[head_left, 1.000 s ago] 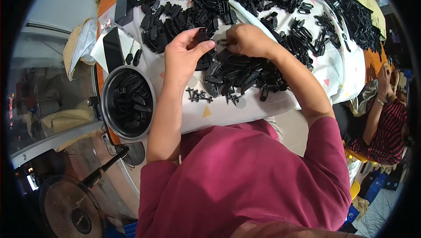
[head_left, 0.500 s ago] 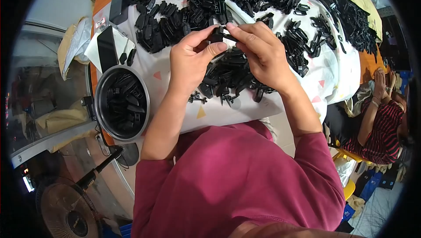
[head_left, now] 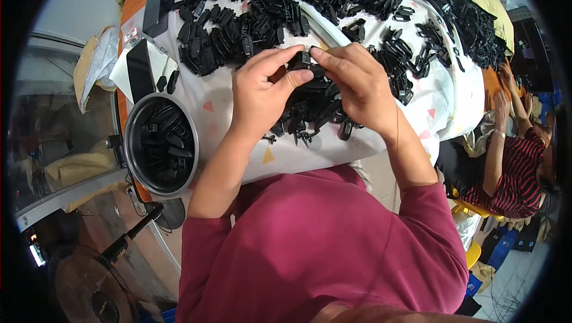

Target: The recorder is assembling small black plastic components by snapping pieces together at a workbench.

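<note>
My left hand (head_left: 259, 94) and right hand (head_left: 357, 85) pinch one black clip (head_left: 305, 59); I should line both halves squarely before pressing.

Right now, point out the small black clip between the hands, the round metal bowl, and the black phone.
small black clip (head_left: 305, 58), head view, on its top, pinched between both hands' fingertips.
round metal bowl (head_left: 132, 122), head view, on its left rim.
black phone (head_left: 140, 70), head view, on its middle.
</note>
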Tool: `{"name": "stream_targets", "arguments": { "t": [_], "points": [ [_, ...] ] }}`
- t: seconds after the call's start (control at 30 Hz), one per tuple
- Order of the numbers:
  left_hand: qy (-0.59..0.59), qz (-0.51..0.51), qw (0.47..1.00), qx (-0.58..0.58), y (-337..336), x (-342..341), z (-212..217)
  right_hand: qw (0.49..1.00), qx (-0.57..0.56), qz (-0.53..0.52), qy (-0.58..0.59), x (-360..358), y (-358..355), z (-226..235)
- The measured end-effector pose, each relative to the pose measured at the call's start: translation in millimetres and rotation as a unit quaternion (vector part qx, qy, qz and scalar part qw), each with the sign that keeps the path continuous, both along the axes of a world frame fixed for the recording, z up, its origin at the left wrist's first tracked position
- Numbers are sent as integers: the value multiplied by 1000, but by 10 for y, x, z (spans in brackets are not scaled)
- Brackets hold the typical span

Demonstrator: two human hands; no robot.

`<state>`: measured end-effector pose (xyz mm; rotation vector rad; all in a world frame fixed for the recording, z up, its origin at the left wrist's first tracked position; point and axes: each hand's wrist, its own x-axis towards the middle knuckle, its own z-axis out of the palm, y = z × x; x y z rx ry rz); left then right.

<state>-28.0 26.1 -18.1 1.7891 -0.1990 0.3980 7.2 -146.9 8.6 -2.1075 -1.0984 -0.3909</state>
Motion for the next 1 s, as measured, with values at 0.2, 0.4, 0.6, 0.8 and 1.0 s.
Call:
{"name": "stream_targets", "arguments": {
  "t": [0.2, 0.4, 0.6, 0.8, 1.0],
  "points": [
    [129, -78, 909, -389, -221, -46, -74, 993, 79, -75, -54, -148, 128, -174],
    [151, -84, 914, -366, -96, -42, -109, 829, 214, -35, 515, -152, 107, -163],
    [170, 83, 945, -266, 134, 265, -211, 935, -188, -270, 134, 1205, -344, -536],
    [105, 24, 923, 369, 68, 299, -237, 897, -371, -228, -74, 1625, -364, -733],
    [82, -36, 814, 574, -25, 350, -304, 879, -371, -295, 45, 1503, -188, -794]
  ]
}}
